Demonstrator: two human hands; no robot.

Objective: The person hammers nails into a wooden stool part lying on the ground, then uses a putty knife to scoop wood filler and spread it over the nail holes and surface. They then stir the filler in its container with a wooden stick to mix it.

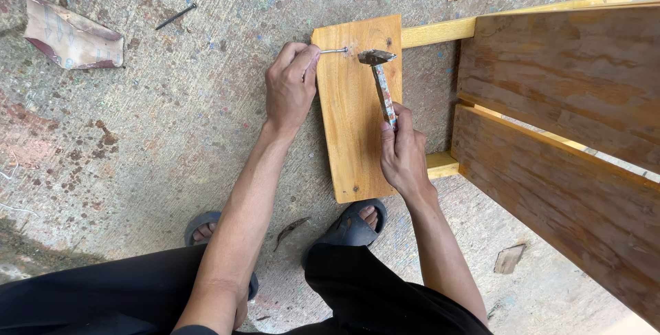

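Observation:
My left hand pinches a steel nail and holds it near the far corner of a light wooden board. The nail's tip rests on the board's top face. My right hand grips the handle of a small hammer. Its metal head hovers just right of the nail, a short gap apart. The board sits across yellow rails of a wooden frame.
Two wide brown planks of the same frame fill the right side. On the concrete floor lie a loose dark nail, torn cardboard and a wood chip. My sandalled feet stand below the board.

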